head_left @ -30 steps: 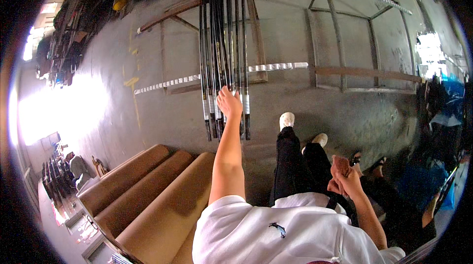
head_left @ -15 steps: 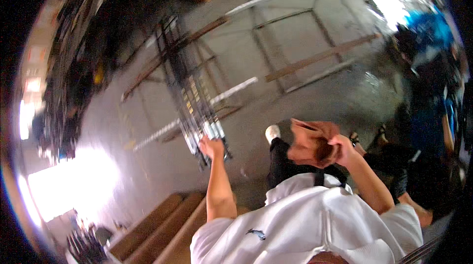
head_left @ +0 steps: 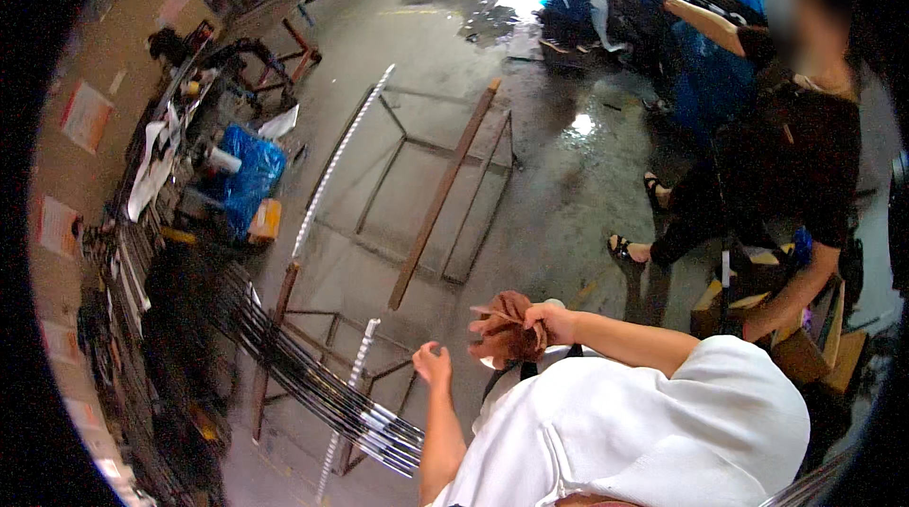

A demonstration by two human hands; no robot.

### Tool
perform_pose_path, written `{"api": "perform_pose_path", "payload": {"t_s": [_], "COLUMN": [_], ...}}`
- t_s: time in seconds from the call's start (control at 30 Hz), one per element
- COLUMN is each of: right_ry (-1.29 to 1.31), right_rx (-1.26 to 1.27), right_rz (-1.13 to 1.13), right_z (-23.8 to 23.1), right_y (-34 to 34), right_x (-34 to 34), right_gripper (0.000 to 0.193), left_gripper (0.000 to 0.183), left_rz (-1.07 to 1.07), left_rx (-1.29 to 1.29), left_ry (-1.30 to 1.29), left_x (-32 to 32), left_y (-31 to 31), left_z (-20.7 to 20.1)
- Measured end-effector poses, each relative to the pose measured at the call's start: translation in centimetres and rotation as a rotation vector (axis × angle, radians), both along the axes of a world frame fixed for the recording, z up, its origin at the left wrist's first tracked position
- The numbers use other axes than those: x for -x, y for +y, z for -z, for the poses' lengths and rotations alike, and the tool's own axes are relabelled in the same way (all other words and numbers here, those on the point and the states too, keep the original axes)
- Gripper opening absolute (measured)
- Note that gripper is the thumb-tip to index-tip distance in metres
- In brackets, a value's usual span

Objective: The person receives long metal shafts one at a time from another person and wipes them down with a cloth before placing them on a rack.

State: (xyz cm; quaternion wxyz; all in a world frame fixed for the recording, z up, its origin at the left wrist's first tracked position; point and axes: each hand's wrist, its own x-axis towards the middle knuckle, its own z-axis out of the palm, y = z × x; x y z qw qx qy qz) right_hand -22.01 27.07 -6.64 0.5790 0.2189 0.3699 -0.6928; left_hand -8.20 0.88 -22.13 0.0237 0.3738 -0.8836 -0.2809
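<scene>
My left hand (head_left: 434, 365) is held out with thumb and fingers apart in a loose curve, nothing between them. To its left, a bundle of long black rods (head_left: 317, 376) with pale bands near the close ends rests across a low metal stand (head_left: 365, 341). A gap separates hand and rods. Close in front of my body, my right hand (head_left: 552, 320) grips a crumpled reddish-brown cloth (head_left: 507, 325); whether it is a rag or a glove I cannot tell.
Ahead stands a second metal stand (head_left: 445, 190) with a brown rail and a white spiral-striped rail. A co-worker in dark clothes (head_left: 786, 157) leans at the right over cardboard boxes (head_left: 828, 337). Blue plastic bags (head_left: 254, 166) and clutter line the left wall. The floor (head_left: 568, 157) looks wet.
My view has swung to the right, so the rods now sit lower left. My left hand, at the rod ends before, is now apart from them. The cloth stays in my right hand.
</scene>
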Motion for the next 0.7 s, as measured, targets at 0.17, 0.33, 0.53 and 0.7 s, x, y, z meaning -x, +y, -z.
{"api": "perform_pose_path", "payload": {"t_s": [0.17,0.33,0.53,0.7], "right_ry": [0.089,0.182,0.242,0.213], "right_rx": [0.184,0.225,0.276,0.209], "right_rz": [0.107,0.061,0.216,0.255], "right_z": [0.9,-1.1,-2.3,-3.5], "right_y": [2.5,5.5,8.4,9.1], "right_x": [1.2,2.6,2.6,2.8], "right_gripper": [0.012,0.05,0.043,0.048], "left_gripper": [0.023,0.021,0.022,0.02], "left_rz": [0.29,0.448,0.427,0.299], "left_rx": [-0.293,-0.444,-0.724,-0.853], "left_ry": [0.288,0.253,0.148,0.062], "left_x": [9.7,16.5,18.3,18.8], "left_y": [4.9,10.0,14.6,14.3], "left_z": [-4.0,-6.9,-8.9,-9.0]}}
